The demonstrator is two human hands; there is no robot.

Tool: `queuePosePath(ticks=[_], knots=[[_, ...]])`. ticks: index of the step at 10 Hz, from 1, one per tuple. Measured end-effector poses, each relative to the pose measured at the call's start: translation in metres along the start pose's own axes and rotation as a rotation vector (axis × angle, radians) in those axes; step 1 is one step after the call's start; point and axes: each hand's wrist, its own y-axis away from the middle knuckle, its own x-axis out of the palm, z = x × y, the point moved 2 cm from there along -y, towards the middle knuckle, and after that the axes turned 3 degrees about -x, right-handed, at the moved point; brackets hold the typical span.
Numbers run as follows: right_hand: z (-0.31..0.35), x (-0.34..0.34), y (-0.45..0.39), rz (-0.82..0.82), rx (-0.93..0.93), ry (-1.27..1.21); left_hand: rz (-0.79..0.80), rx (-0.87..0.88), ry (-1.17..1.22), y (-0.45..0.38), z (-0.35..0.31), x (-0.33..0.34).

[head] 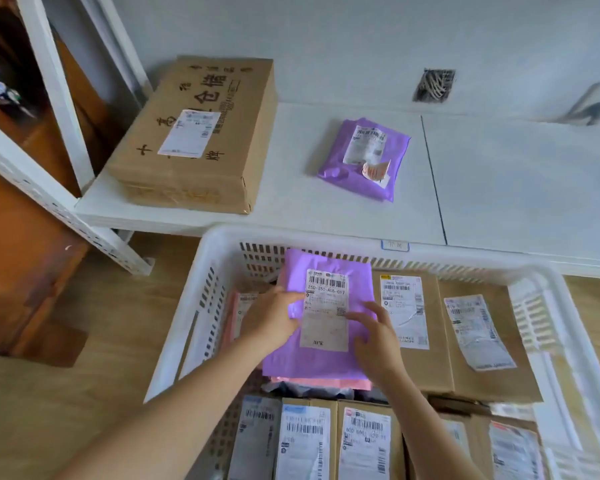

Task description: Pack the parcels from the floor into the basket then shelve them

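Observation:
A white slotted basket (219,247) stands on the floor before a low white shelf (291,209). It is packed with labelled cardboard boxes (471,341) and soft mailers. On top lies a purple mailer (326,265) with a white barcode label. My left hand (269,320) grips its left edge, thumb on top. My right hand (374,341) rests on its right side with fingers spread on the label. A pink mailer (323,382) peeks from beneath. On the shelf sit a large brown carton (201,133) and a second purple mailer (364,157).
A white metal rack frame (49,98) rises at the left, with brown wooden furniture (21,265) behind and below it. Wood floor (84,393) lies left of the basket. The right half of the shelf (534,188) is bare; a wall vent (433,85) sits above it.

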Motion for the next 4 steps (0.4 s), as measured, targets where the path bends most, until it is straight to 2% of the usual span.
queuePosePath(ticks=[1, 2, 4], knots=[[-0.016, 0.02, 0.003, 0.141, 0.046, 0.183, 0.133, -0.044, -0.173, -0.002, 0.006, 0.019], [-0.012, 0.012, 0.008, 0.214, 0.131, 0.184, 0.157, -0.079, -0.242, 0.003, -0.001, 0.009], [0.046, -0.052, 0.017, 0.231, 0.055, 0.123, 0.14, -0.096, -0.248, 0.026, -0.041, -0.061]])
